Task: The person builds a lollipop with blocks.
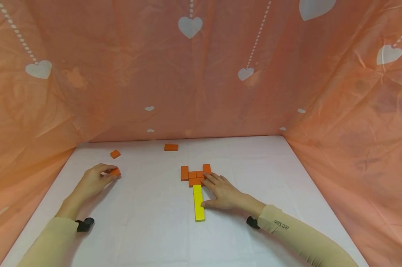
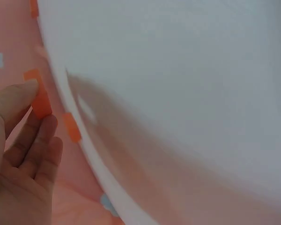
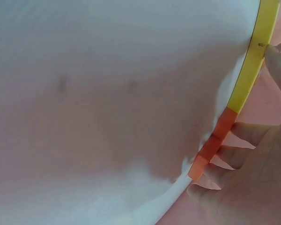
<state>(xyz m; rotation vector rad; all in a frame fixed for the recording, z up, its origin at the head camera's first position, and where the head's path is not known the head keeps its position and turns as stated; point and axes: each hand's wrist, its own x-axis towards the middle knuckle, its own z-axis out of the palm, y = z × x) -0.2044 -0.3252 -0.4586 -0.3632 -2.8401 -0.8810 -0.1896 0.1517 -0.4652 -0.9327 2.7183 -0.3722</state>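
My left hand [image 1: 96,180] pinches an orange block [image 1: 115,172] between thumb and fingers at the left of the table; in the left wrist view the held block [image 2: 39,95] shows as a flat oblong. My right hand [image 1: 225,193] lies spread beside a flat layout of blocks in the middle. Its fingertips touch the orange blocks [image 1: 193,181], and the thumb rests at the side of a long yellow block [image 1: 199,205]. One upright orange block [image 1: 185,173] forms the layout's left arm, another [image 1: 206,168] the right arm. A short yellow piece [image 1: 196,188] sits between the orange and long yellow parts.
A small orange block [image 1: 115,154] lies beyond my left hand. Farther back, near the table's far edge, is an orange oblong block [image 1: 171,147]. Orange cloth [image 1: 194,81] with white hearts surrounds the white table [image 1: 147,230] at the back and sides.
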